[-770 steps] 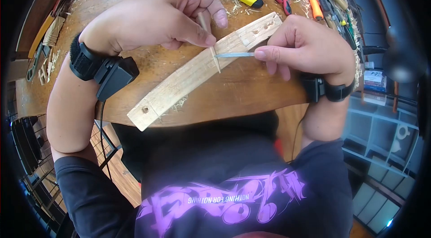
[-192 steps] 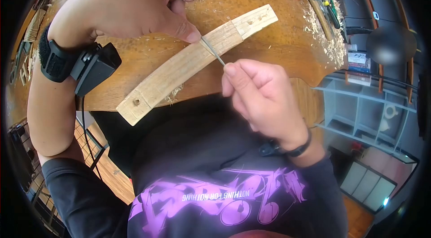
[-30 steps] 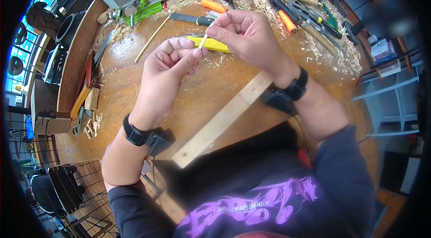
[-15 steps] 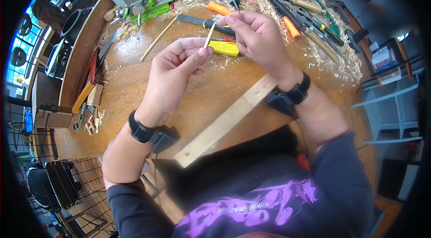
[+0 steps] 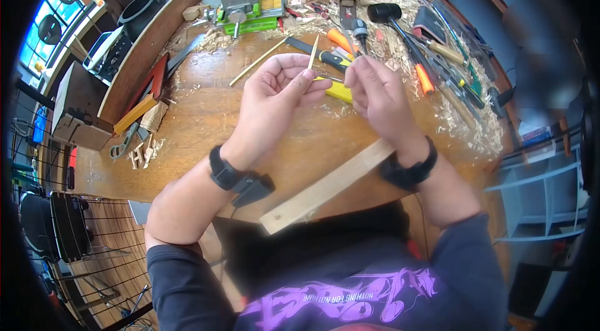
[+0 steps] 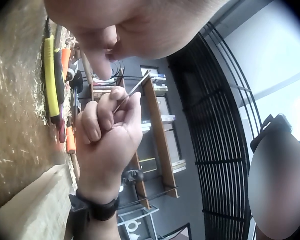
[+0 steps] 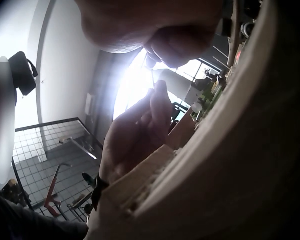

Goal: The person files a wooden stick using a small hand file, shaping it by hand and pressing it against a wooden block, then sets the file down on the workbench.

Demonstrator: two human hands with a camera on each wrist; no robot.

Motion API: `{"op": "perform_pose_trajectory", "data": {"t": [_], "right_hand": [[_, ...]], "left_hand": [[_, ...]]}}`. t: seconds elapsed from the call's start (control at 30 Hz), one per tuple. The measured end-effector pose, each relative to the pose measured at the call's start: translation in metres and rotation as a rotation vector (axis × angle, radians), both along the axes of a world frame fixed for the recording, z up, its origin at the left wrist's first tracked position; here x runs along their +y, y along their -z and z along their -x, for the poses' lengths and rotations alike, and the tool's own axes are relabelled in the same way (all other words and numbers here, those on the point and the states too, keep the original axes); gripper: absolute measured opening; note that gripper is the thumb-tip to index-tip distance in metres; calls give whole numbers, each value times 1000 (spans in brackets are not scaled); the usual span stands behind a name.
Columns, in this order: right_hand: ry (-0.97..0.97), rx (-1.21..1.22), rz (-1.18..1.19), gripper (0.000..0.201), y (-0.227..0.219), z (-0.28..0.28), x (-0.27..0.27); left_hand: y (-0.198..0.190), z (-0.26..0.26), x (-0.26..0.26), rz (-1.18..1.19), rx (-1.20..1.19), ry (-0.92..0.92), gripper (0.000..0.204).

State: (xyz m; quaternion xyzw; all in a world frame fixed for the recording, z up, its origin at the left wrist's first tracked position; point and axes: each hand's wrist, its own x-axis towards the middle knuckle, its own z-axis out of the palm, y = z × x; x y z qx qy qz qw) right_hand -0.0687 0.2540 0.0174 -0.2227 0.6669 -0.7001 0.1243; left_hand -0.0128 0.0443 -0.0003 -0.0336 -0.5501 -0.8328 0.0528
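Note:
In the head view my left hand (image 5: 272, 97) pinches a thin wooden stick (image 5: 314, 51) between thumb and index finger, its pointed end up. Beside it my right hand (image 5: 382, 95) has its fingers curled round a slim metal tool, whose thin blade (image 6: 139, 84) sticks out past the fingers in the left wrist view. The two hands are apart, raised over the table. Below them a long wooden piece (image 5: 325, 188) with a hole near its lower end lies across the table's front edge, its far end hidden by my right wrist.
A yellow cutter (image 5: 337, 90) lies behind the hands, with a thin rod (image 5: 259, 60) to its left. A green vise (image 5: 250, 24) stands at the back. A mallet (image 5: 384, 12), orange-handled tools (image 5: 424, 79) and shavings cover the back right. Scissors (image 5: 125, 143) lie at the left.
The right hand has moved down and away from the stick, to the right of the left hand. The left hand still pinches the stick, now more upright. The head view has tilted up toward the back.

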Motion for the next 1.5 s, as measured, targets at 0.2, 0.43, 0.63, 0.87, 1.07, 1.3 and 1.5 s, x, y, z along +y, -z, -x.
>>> {"op": "perform_pose_trajectory", "data": {"t": [0.2,0.43,0.63,0.87,1.07,1.3,1.5], "right_hand": [[-8,128,-134,50,-6,3,-21],[-68,31,-67,49,9,-3,-42],[-175,-110,150,47,11,-3,-38],[-91,-18,152,43,8,-6,-39],[-86,-18,106,33,5,-11,-40],[-98,4,159,30,12,-7,-41],[-79,54,87,33,12,-8,-40]], "left_hand": [[0,1,-5,-7,76,-26,27],[-2,1,-8,-2,149,-50,24],[-3,1,-6,8,157,-68,22],[0,2,-5,-15,165,-82,22],[-2,1,-1,-33,178,-97,23],[1,2,-3,-13,210,-73,20],[-5,-1,-3,-1,194,-53,15]]}}
